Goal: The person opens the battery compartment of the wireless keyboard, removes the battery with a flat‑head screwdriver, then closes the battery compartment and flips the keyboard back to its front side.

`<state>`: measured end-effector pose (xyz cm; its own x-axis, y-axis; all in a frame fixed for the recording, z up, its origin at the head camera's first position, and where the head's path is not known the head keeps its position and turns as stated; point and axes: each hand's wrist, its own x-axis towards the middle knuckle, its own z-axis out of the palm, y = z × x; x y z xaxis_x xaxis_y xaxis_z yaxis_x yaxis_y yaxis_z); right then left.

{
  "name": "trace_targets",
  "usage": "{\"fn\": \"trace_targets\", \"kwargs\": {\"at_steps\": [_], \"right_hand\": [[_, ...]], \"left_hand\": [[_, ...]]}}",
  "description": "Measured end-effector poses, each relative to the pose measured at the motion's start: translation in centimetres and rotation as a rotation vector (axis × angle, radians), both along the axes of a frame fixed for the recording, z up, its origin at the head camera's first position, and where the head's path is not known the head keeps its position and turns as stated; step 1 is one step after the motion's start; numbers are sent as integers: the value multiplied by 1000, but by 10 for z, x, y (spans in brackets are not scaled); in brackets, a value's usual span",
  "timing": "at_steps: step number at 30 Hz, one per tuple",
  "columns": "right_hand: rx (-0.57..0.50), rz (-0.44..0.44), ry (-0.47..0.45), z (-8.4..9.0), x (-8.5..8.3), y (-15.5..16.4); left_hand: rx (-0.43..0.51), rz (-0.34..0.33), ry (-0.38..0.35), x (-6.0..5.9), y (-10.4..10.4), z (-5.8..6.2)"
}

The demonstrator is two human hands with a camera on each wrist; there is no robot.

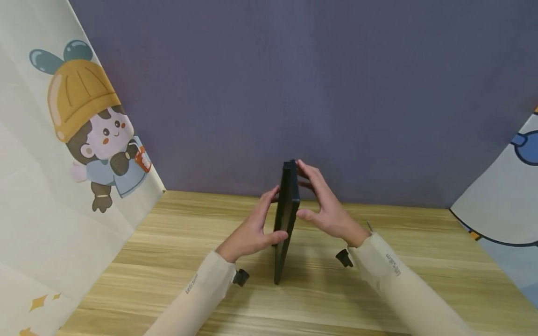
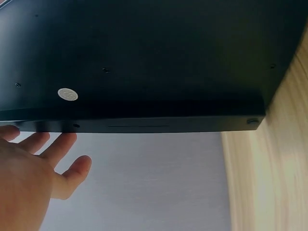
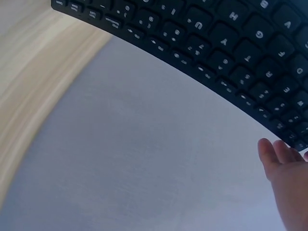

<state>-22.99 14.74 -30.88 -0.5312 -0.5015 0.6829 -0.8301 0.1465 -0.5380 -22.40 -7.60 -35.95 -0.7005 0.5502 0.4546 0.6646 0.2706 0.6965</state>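
Observation:
A black keyboard [image 1: 286, 205] is upright, edge-on to the head view, between my two hands. Several rows of white-marked keys on the keyboard [image 3: 226, 53] show in the right wrist view. In the left wrist view, the keyboard's dark underside [image 2: 183, 57] has a raised ledge and a small oval sticker [image 2: 68, 94]. My left hand [image 1: 252, 228] touches that ledge with relaxed, spread fingertips. On the key side, my right hand [image 1: 329, 212] has its fingers extended, the fingertips at the keyboard's upper end. Whether the lower end touches the table cannot be told.
Under the hands lies a wood-grain table [image 1: 168, 261]. A grey-purple panel [image 1: 210, 93] stands behind it. To the left is a white wall with a cartoon figure [image 1: 105, 135]; another printed sheet [image 1: 500, 196] is at right. Small black wrist pieces [image 1: 241, 277] hang from the sleeves.

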Motion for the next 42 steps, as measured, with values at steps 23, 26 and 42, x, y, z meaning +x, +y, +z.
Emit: {"fn": "trace_targets", "kwargs": {"at_steps": [23, 26, 42], "right_hand": [[98, -62, -24, 23, 9, 34], [138, -80, -9, 24, 10, 43], [308, -194, -16, 28, 25, 92]], "left_hand": [[-139, -9, -84, 0, 7, -19], [-166, -20, -90, 0, 8, -22], [-339, -22, -199, -1, 11, -44]]}}
